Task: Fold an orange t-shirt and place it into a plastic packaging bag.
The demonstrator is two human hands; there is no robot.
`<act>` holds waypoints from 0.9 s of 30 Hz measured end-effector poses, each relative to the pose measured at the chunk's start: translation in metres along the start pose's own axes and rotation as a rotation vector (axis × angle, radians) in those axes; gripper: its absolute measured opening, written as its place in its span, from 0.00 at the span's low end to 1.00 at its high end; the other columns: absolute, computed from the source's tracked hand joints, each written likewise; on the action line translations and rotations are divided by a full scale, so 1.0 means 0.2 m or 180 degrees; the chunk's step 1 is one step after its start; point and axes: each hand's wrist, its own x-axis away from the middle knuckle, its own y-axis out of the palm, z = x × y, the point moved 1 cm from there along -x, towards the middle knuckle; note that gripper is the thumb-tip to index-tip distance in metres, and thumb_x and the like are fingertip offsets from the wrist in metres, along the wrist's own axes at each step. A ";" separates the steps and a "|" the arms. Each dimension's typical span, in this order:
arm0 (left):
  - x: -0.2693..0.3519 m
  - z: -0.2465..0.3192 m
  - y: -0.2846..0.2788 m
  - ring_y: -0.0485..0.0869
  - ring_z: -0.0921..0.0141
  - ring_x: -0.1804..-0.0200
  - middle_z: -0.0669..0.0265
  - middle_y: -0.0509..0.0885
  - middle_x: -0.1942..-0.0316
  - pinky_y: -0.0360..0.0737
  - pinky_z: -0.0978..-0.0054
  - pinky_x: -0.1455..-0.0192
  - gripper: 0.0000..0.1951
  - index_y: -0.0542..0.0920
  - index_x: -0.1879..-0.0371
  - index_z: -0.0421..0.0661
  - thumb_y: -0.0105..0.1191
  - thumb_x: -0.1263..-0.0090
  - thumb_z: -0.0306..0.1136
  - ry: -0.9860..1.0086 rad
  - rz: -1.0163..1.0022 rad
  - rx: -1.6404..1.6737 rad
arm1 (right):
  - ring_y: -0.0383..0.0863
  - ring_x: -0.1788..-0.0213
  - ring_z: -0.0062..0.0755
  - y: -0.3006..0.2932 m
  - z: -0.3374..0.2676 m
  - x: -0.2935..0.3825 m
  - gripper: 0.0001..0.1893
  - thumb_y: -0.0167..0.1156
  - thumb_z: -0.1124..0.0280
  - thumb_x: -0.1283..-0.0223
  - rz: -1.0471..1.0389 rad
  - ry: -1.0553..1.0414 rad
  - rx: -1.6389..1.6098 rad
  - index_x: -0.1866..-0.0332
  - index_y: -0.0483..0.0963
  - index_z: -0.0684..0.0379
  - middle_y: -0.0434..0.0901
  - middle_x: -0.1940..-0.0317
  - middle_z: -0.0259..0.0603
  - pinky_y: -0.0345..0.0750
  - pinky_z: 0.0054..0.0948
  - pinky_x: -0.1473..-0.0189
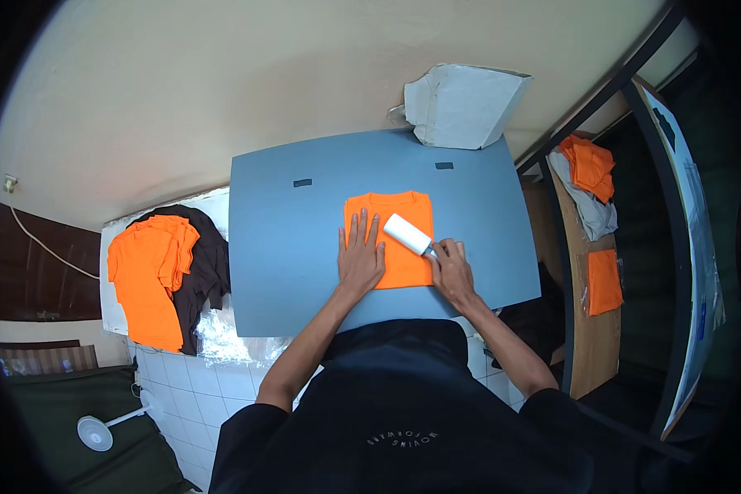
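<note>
An orange T-shirt (401,265), folded into a neat rectangle with its collar at the far edge, lies on a blue-grey tabletop (284,247). My left hand (360,256) rests flat on the shirt's left side, fingers pointing away from me. In my right hand (454,272) is the handle of a lint roller, gripped near the shirt's right edge. The white cylinder of the lint roller (407,234) lies slantwise over the upper right part of the shirt. Most of its handle is hidden by my fingers.
Left of the tabletop, orange shirts (148,272) overlap dark garments (207,265), with clear plastic (234,336) nearby. A white cardboard box (469,105) stands at the back edge. On the right, a wooden shelf (583,364) holds a folded orange shirt (604,281) and more clothes (586,170).
</note>
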 end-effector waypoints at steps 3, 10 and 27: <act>-0.01 0.00 0.00 0.47 0.53 0.12 0.54 0.50 0.13 0.41 0.41 0.14 0.32 0.58 0.15 0.49 0.41 0.16 0.43 0.0005 0.0061 -0.0023 | 0.76 0.48 0.48 0.01 0.05 -0.05 0.12 0.61 0.70 0.26 0.0145 0.0126 0.0176 0.49 0.82 0.68 0.77 0.53 0.46 0.80 0.44 0.48; -0.19 -0.10 -0.01 0.47 0.55 0.12 0.55 0.51 0.13 0.42 0.41 0.14 0.32 0.59 0.15 0.49 0.41 0.17 0.44 -0.0048 0.0111 -0.0160 | 0.76 0.48 0.48 -0.02 0.10 -0.28 0.12 0.60 0.68 0.26 0.0428 0.0078 0.0183 0.50 0.82 0.67 0.77 0.53 0.46 0.81 0.44 0.51; -0.27 -0.17 0.00 0.47 0.55 0.12 0.56 0.49 0.12 0.42 0.40 0.14 0.32 0.57 0.15 0.49 0.39 0.15 0.45 -0.0061 0.0100 -0.0191 | 0.76 0.47 0.47 0.05 0.08 -0.37 0.13 0.62 0.69 0.28 -0.0021 -0.0285 0.0090 0.48 0.83 0.68 0.77 0.52 0.44 0.82 0.44 0.50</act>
